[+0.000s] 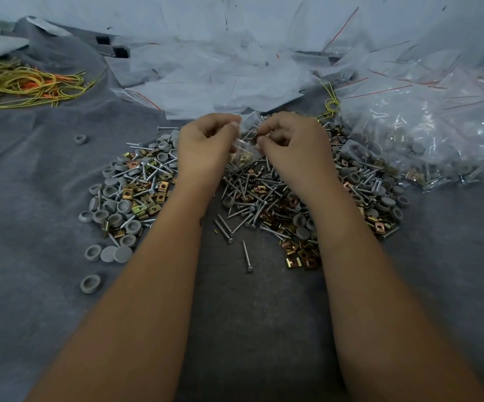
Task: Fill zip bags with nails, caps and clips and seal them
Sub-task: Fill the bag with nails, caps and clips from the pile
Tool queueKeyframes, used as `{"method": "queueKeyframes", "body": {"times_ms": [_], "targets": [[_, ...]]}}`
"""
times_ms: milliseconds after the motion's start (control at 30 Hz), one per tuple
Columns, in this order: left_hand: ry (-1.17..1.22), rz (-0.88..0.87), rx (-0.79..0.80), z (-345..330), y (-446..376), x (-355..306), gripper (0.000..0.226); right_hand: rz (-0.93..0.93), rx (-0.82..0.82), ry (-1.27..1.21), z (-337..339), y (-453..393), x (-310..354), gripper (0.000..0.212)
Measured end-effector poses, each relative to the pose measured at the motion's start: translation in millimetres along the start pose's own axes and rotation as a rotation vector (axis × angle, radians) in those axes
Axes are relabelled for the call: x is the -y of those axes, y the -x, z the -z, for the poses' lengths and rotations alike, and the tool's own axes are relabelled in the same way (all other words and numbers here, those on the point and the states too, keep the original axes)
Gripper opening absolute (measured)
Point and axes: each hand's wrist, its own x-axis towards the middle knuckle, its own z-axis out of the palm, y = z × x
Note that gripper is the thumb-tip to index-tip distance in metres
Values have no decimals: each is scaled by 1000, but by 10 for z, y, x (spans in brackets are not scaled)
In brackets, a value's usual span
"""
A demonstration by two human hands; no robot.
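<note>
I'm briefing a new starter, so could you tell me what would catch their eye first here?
First, the two hands, left hand and right hand, holding a small zip bag between them at centre. Beneath them spreads a heap of screws, grey caps and brass clips. To the right lie filled bags, with empty bags behind.

Left forearm: bare, enters from the lower left, runs up and slightly inward to mid-frame.
Left hand point(203, 143): back toward the camera, fingers curled inward, thumb and fingertips pinched together at its upper right side.
Right forearm: bare, enters from the lower right, angles up and inward, roughly mirroring the left.
Right hand point(294, 140): back toward the camera, fingers curled, thumb and forefinger pinched at its left side.
Relation: hands level with each other, close together, knuckles apart, pinching fingertips facing across a narrow gap.
</note>
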Motion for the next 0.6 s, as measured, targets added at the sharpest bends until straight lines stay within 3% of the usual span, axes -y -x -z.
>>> {"method": "queueKeyframes", "body": {"times_ms": [167,367,500,600], "targets": [[35,2,42,59,-13,-21,17,25,-25,-40,13,20,29,19],[-9,29,-101,118,-94,32,13,-7,-72,-168,60,29,90,32],[-119,7,-93,129,-85,70,8,-33,-22,4,83,11,32,30],[-121,-93,-219,123,-61,29,10,-54,71,177,104,18,40,31]]}}
